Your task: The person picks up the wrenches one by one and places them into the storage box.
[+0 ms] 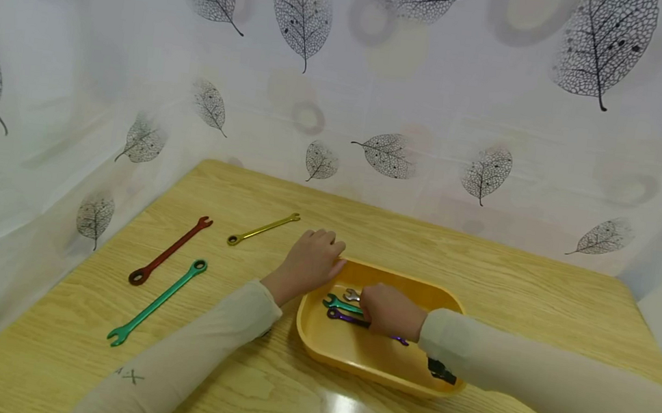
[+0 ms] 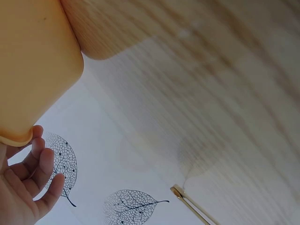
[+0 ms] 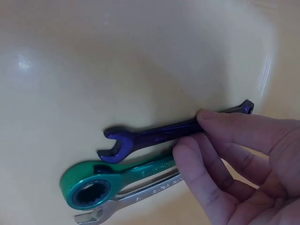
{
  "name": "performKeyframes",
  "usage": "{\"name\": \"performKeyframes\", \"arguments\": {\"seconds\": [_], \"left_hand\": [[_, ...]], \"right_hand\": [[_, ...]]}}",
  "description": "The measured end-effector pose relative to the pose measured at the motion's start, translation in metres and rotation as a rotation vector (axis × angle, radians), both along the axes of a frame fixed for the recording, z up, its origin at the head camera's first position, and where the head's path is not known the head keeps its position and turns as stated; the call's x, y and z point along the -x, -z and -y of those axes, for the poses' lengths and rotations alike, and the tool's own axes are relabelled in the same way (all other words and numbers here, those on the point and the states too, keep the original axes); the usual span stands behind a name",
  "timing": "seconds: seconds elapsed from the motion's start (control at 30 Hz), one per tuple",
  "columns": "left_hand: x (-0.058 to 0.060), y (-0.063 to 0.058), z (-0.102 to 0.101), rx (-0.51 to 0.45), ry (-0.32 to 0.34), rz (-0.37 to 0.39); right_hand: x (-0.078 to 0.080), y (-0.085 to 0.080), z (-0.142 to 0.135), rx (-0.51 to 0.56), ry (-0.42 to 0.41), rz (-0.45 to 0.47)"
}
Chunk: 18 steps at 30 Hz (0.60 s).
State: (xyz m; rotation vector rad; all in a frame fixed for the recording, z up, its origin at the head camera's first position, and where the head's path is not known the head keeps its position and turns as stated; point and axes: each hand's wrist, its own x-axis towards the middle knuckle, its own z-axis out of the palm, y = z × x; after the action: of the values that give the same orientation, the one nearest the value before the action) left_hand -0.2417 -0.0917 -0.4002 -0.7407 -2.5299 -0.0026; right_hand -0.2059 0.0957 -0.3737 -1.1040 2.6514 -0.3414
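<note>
A yellow plastic bin (image 1: 350, 352) stands on the table, with my left hand (image 1: 313, 263) gripping its back left corner; its fingers curl at the rim (image 2: 18, 140) in the left wrist view. Inside the bin, my right hand (image 1: 390, 312) pinches a purple combination wrench (image 3: 164, 133) between thumb and fingers near the middle of its shaft. Beside that one lie a green ratcheting wrench (image 3: 140, 171) and a silver wrench (image 3: 143, 194), side by side on the bin's floor. My right fingers partly hide both shafts.
Left of the bin on the wooden table (image 1: 259, 390) lie a red wrench (image 1: 172, 251), a larger green wrench (image 1: 159, 304) and a gold wrench (image 1: 265, 229), spaced apart. A leaf-print curtain (image 1: 430, 108) hangs behind the table and along its sides.
</note>
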Motion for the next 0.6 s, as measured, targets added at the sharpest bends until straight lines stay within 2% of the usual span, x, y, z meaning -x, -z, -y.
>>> {"name": "performKeyframes", "arguments": {"seconds": [0.3, 0.47, 0.6], "left_hand": [[-0.003, -0.002, -0.001, -0.006, 0.002, 0.023], [-0.004, -0.003, -0.001, -0.012, 0.001, 0.022], [-0.004, -0.003, -0.001, -0.014, -0.001, 0.011]], "right_hand": [[0.005, -0.002, -0.006, 0.030, -0.008, 0.088], [0.008, -0.005, -0.008, -0.007, 0.001, 0.070], [0.005, -0.018, -0.005, -0.061, 0.018, 0.058]]}}
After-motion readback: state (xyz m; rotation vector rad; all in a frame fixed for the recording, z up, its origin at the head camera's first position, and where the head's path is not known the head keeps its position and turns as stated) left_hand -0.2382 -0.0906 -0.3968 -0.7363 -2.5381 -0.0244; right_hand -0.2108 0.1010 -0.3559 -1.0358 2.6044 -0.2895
